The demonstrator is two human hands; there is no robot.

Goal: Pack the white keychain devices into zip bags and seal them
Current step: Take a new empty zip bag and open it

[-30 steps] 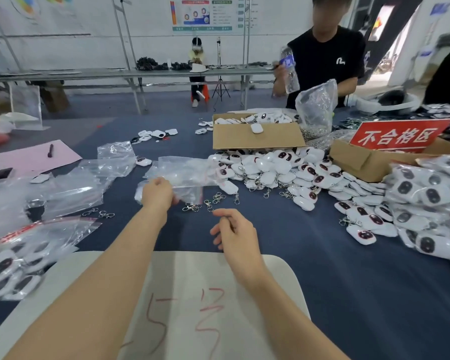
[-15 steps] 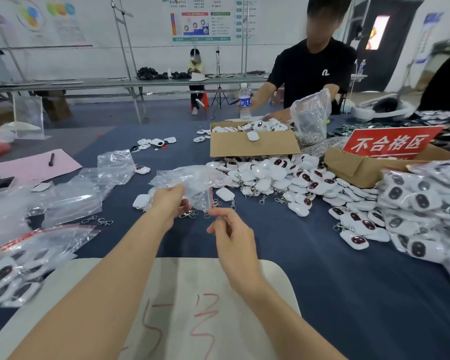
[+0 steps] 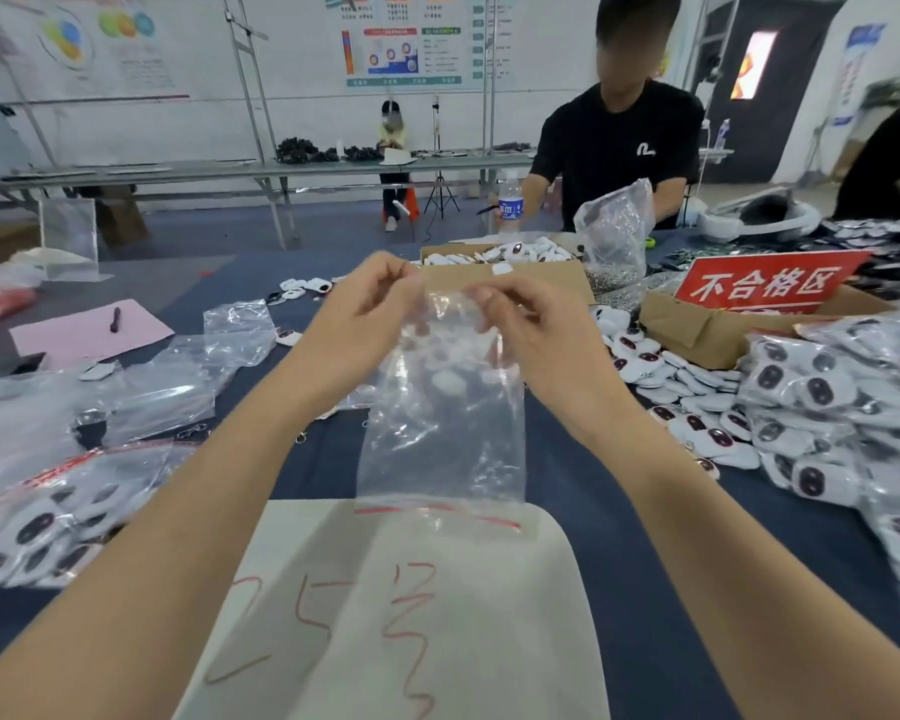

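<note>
While both hands pinch it by one short edge, the left hand [image 3: 357, 317] and right hand [image 3: 528, 330] with fingers closed on the film, the empty zip bag [image 3: 440, 433] hangs limp at centre, its red zip strip at 6 o'clock. Thin, slippery and light, it is best gripped at the mouth. Loose keychain devices [image 3: 681, 392] lie on the bench [image 3: 645, 563] at 3 o'clock; filled bags [image 3: 37, 517] at 9 o'clock.

The zip bag [image 3: 440, 423] is thin clear plastic film, glossy and crinkled, with a red strip along its lower edge. The worktop [image 3: 697, 589] wears a matt dark-blue cloth. The keychain devices [image 3: 661, 371] look like smooth white plastic with dark glossy insets. The box [image 3: 505, 280] is plain brown cardboard, matt. A pale matt sheet [image 3: 437, 615] carries red handwritten marks.
</note>
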